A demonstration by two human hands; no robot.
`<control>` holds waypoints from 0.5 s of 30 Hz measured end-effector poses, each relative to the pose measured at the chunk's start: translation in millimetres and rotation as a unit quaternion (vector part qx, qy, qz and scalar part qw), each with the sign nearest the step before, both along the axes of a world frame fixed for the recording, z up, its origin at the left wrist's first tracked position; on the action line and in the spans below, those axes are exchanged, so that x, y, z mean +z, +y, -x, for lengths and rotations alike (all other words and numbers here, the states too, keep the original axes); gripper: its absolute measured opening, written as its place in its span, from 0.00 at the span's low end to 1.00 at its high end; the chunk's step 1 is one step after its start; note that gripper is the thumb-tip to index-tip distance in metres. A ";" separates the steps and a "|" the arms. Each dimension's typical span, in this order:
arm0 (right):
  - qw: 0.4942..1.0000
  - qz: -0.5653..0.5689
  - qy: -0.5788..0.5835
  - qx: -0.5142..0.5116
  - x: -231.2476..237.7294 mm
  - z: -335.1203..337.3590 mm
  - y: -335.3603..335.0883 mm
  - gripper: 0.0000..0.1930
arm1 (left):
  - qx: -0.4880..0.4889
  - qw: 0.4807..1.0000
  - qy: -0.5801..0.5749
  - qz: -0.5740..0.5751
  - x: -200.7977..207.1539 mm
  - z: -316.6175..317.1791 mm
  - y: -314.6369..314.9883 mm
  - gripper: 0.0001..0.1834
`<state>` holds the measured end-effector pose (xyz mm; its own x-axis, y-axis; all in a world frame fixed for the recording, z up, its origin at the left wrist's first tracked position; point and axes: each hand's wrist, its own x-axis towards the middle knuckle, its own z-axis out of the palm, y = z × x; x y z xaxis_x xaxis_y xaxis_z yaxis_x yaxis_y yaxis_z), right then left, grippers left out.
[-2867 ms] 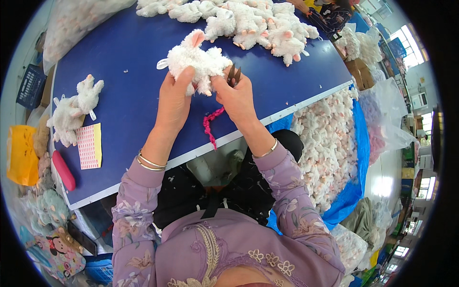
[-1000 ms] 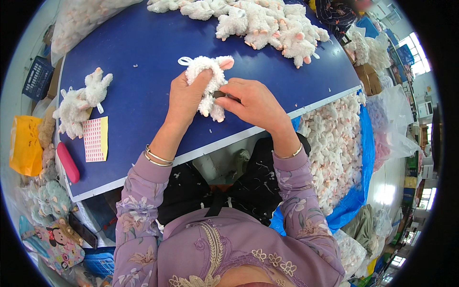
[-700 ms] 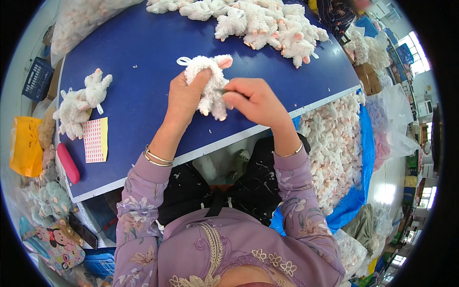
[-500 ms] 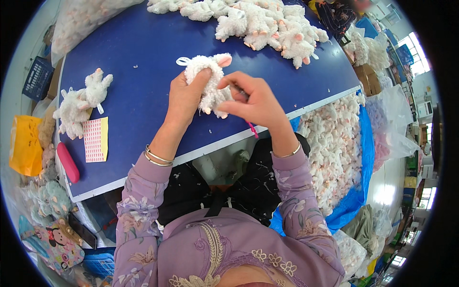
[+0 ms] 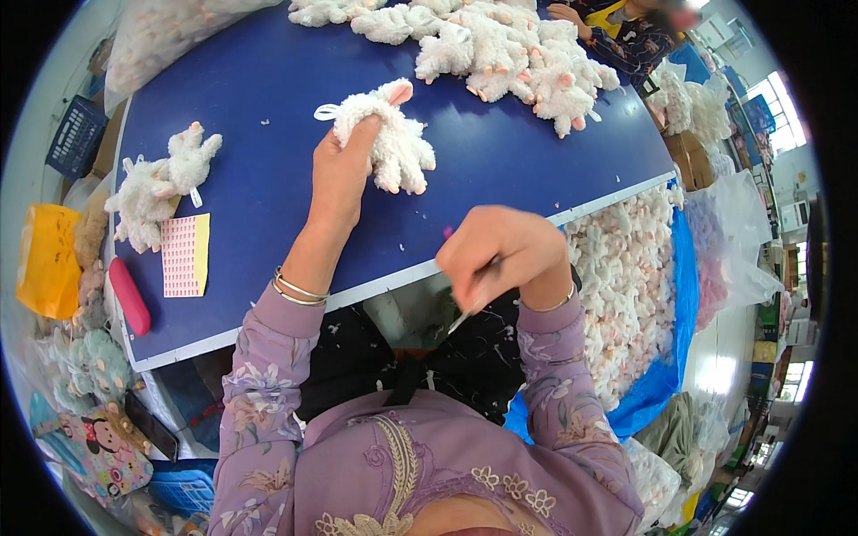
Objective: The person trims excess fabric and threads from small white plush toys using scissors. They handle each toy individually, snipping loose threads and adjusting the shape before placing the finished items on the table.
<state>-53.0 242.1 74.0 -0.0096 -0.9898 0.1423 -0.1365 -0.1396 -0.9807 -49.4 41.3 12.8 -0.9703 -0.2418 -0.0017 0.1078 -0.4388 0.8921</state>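
Note:
My left hand (image 5: 341, 171) grips a white fluffy plush toy (image 5: 386, 136) with pink ears and feet, holding it up over the blue table (image 5: 268, 107). My right hand (image 5: 493, 259) is drawn back near the table's front edge, closed on a thin metal tool (image 5: 472, 304) that points down toward my lap. The right hand is blurred and apart from the toy.
A heap of white plush toys (image 5: 500, 45) lies at the table's far side. Two more plush toys (image 5: 161, 183) sit at the left beside a pink-gridded sheet (image 5: 185, 255) and a pink oblong case (image 5: 130, 297). A blue-lined bin of plush toys (image 5: 626, 286) stands at my right. Another person (image 5: 626, 27) is across the table.
My right hand has left the toy and pulled back toward my body with the thin tool. The left hand keeps hold of the toy, now raised a little farther over the table.

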 end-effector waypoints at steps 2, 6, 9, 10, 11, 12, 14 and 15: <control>0.996 0.049 -0.068 -0.042 -7.6 12.8 14.8 0.17 | -0.005 1.000 0.005 -0.012 -0.8 0.5 -0.5 0.17; 0.938 0.145 -0.072 -0.306 -29.7 32.6 35.5 0.22 | -0.029 0.998 0.016 -0.060 -2.1 2.8 1.2 0.18; 0.878 0.089 -0.124 -0.453 -32.3 39.9 33.6 0.22 | -0.051 0.994 0.020 -0.095 -0.4 0.8 -1.5 0.18; 0.859 0.068 -0.131 -0.490 -36.3 43.6 31.2 0.21 | -0.063 0.994 0.017 -0.090 -1.3 1.0 -1.6 0.20; 0.838 0.046 -0.137 -0.526 -40.0 45.2 28.5 0.19 | -0.075 0.993 0.015 -0.085 -2.8 1.3 -1.8 0.21; 0.812 0.025 -0.157 -0.562 -43.2 44.7 25.2 0.14 | -0.088 0.993 0.012 -0.080 -3.5 1.8 -1.3 0.22; 0.813 0.010 -0.116 -0.571 -40.6 38.7 14.0 0.12 | -0.096 0.991 0.018 -0.088 -3.9 0.5 -1.1 0.22; 0.813 0.002 -0.095 -0.575 -40.0 36.2 9.5 0.11 | -0.100 0.991 0.020 -0.092 -3.7 0.0 -0.5 0.22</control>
<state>-89.2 251.6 34.1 -0.9500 -0.3103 0.0333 -0.0251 -0.0303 -0.9992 -49.4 40.8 9.1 -0.9990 -0.0438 0.0122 0.0364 -0.6092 0.7922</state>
